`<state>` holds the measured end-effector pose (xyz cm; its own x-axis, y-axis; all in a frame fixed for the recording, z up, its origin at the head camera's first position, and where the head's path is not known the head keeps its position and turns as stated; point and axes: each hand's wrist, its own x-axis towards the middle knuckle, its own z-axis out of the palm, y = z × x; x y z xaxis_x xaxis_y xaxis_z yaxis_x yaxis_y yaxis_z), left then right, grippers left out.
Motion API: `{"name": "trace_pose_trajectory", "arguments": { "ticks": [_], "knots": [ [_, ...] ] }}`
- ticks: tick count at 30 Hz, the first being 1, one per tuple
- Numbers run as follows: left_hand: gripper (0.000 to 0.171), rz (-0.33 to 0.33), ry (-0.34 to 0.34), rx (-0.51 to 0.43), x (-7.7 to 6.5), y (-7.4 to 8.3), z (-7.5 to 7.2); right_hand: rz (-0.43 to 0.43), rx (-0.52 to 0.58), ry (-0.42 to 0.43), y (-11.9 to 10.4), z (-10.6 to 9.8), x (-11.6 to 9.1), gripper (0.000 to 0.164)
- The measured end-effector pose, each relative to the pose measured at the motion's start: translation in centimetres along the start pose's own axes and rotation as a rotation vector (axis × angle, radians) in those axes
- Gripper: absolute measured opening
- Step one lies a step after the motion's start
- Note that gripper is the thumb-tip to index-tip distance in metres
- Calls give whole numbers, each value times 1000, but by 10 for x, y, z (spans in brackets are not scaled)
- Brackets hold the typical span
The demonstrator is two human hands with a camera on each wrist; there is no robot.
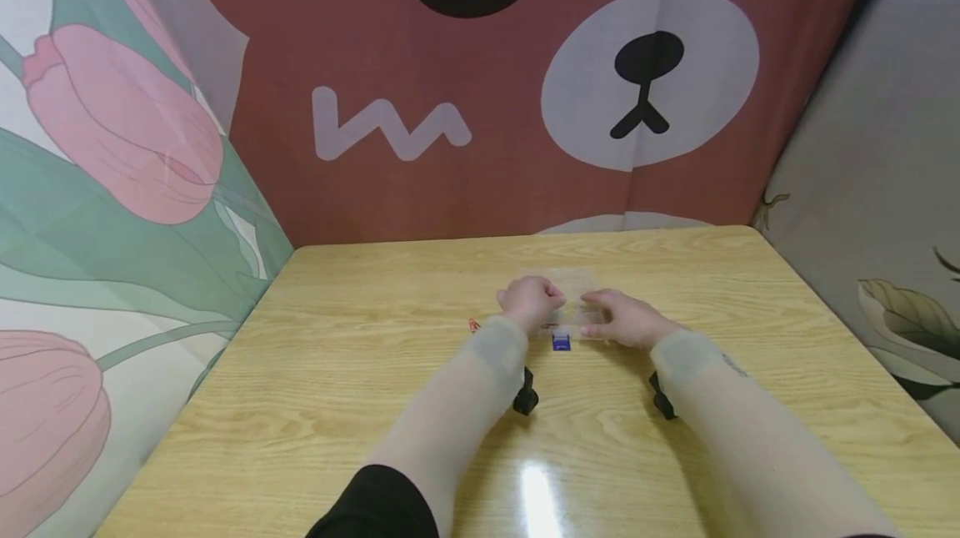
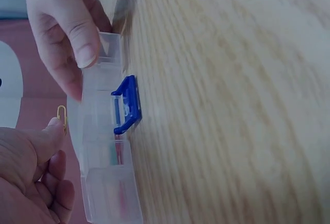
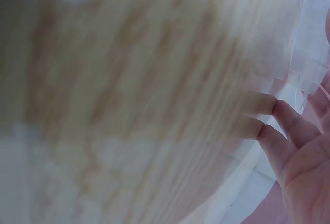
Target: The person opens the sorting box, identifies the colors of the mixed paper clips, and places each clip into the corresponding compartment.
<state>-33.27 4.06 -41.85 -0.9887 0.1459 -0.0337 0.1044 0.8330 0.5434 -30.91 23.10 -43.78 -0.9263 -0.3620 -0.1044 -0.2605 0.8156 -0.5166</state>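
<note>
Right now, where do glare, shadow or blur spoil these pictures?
Head view: a white glare streak on the table, soft shadows beside the arms; left wrist view: dim and bluish, yet the clip is readable; right wrist view: hazy, with smeared wood grain, the right hand looking clearer.

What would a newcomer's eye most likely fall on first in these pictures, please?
Probably the large reddish-brown cartoon backdrop rising behind the wooden table. Next, perhaps, the bright blue latch on the front of the clear plastic box. Then the small yellow paper clip, pinched in the left hand above the box, while the right hand holds the box's right end.
</note>
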Motion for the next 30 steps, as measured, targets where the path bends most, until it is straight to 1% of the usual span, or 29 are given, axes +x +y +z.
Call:
{"name": "trace_pose_trajectory", "arguments": {
  "ticks": [5, 12, 22, 28, 30],
  "knots": [
    [17, -13, 0, 26, 3, 1, 6, 1, 3, 0, -1, 0, 0, 74],
    [18, -21, -15, 14, 4, 4, 10, -13, 14, 1, -2, 0, -1, 73],
    [14, 4, -8, 65, 5, 4, 16, -35, 0, 11, 0, 0, 0, 71],
    [13, 12, -3, 67, 4, 2, 16, -31, -1, 7, 1, 0, 1, 72],
    [13, 19, -6, 49, 3, 1, 16, -24, 3, 7, 2, 0, 1, 72]
  ]
}}
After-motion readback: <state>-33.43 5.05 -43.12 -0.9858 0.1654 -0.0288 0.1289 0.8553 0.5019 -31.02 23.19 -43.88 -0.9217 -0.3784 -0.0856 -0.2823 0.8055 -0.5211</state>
